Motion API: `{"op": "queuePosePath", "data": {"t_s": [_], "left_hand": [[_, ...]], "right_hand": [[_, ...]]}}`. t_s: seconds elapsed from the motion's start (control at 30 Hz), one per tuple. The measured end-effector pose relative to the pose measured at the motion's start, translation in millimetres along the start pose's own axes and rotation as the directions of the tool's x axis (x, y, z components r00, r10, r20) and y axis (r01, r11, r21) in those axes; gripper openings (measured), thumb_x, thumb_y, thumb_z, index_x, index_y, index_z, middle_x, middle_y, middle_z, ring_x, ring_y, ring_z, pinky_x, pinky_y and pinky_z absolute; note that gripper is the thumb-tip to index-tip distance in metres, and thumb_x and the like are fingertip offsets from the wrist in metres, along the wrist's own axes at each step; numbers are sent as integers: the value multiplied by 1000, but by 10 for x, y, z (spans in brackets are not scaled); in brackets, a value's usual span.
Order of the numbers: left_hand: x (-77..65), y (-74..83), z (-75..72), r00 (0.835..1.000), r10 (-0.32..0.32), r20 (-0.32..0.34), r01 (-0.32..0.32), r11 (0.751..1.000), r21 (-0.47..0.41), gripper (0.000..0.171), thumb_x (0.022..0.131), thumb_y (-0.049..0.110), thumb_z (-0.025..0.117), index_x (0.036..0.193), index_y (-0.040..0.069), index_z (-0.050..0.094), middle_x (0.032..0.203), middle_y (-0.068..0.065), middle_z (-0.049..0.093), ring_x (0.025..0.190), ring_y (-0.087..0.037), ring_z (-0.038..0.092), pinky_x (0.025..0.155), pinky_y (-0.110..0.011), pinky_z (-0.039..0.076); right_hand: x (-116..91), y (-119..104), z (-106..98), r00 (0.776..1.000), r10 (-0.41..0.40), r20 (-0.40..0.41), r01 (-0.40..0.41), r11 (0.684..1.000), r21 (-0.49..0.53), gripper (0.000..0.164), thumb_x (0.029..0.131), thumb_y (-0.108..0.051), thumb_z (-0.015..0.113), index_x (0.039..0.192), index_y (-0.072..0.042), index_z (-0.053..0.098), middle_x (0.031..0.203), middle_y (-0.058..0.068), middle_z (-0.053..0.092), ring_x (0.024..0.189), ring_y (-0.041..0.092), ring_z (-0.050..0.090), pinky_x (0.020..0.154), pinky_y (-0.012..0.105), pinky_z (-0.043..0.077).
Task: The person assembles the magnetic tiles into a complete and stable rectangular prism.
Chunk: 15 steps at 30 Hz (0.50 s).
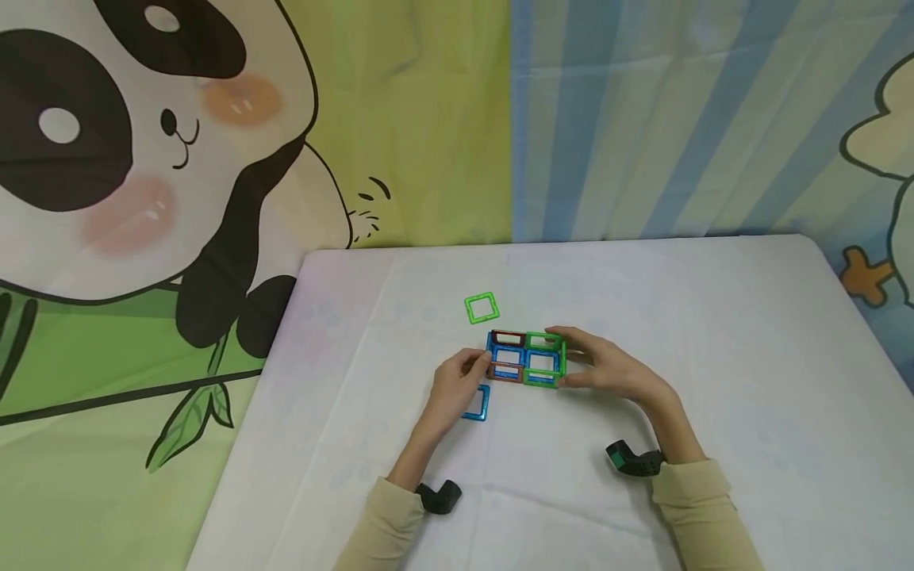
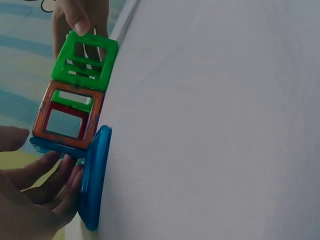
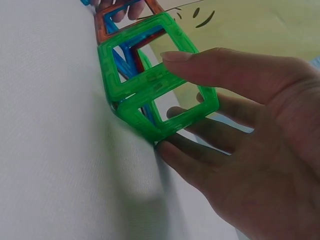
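A box-shaped build of magnetic tiles [image 1: 525, 366] stands on the white tabletop, made of open square frames. Its left half has orange-red tiles [image 2: 42, 112] on the long sides and a blue tile [image 2: 59, 146] at the end. Green tiles [image 3: 112, 85] form the right half. My right hand [image 1: 607, 366] grips the green end, the thumb on one side's edge and fingers spread behind the end tile. At the other end, the fingers of my left hand [image 2: 35, 195] touch the blue end tile, with the thumb held apart. A loose blue tile [image 1: 485, 404] lies beside my left hand, partly covered by it.
Beyond the build, a loose green tile [image 1: 484, 319] lies on the white tabletop [image 1: 714, 317]. A wrist camera [image 1: 439, 497] sits on the left wrist and another camera [image 1: 634, 460] on the right. Behind the table hangs a printed panda backdrop [image 1: 414, 159].
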<state>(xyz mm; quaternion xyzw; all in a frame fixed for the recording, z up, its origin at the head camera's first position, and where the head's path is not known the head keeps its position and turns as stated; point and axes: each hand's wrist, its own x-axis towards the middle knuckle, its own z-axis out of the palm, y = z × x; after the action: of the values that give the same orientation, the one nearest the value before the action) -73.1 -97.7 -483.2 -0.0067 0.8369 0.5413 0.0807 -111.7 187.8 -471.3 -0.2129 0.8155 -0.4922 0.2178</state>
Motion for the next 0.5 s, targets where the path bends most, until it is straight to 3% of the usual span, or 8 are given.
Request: {"op": "queuePosePath", "data": {"t_s": [0.17, 0.27, 0.37, 0.5], "left_hand": [[-92, -31, -140, 998, 36, 43, -40, 994, 100, 44, 104, 42, 59, 130, 7, 66, 120, -7, 70, 114, -23, 64, 100, -45, 55], [-161, -34, -217, 994, 64, 93, -85, 968, 238, 45, 102, 38, 65, 134, 6, 63, 125, -10, 67, 119, -26, 60, 103, -46, 52], [-225, -49, -273, 978, 108, 179, -177, 883, 434, 54, 97, 38, 72, 138, 5, 60, 133, -13, 63, 125, -29, 54, 106, -47, 49], [-316, -54, -324, 941, 146, 305, -313, 717, 623, 62, 91, 34, 79, 141, 4, 58, 140, -15, 57, 130, -33, 49, 108, -48, 47]], "right_hand": [[13, 1, 8, 1000, 10, -4, -10, 1000, -11, 80, 89, -17, 80, 157, -10, 38, 159, 24, 39, 142, 54, 41, 111, 64, 43], [15, -9, 4, 1000, 25, -5, -25, 1000, -15, 80, 89, -17, 80, 157, -10, 38, 159, 23, 40, 143, 54, 40, 111, 64, 42], [8, -16, -2, 1000, 30, -1, -30, 999, -14, 80, 89, -17, 79, 157, -8, 38, 159, 24, 40, 143, 55, 39, 112, 65, 41], [-3, -19, -3, 1000, 29, 2, -29, 999, -16, 78, 90, -17, 79, 155, -7, 39, 157, 25, 41, 143, 55, 39, 112, 65, 40]]}}
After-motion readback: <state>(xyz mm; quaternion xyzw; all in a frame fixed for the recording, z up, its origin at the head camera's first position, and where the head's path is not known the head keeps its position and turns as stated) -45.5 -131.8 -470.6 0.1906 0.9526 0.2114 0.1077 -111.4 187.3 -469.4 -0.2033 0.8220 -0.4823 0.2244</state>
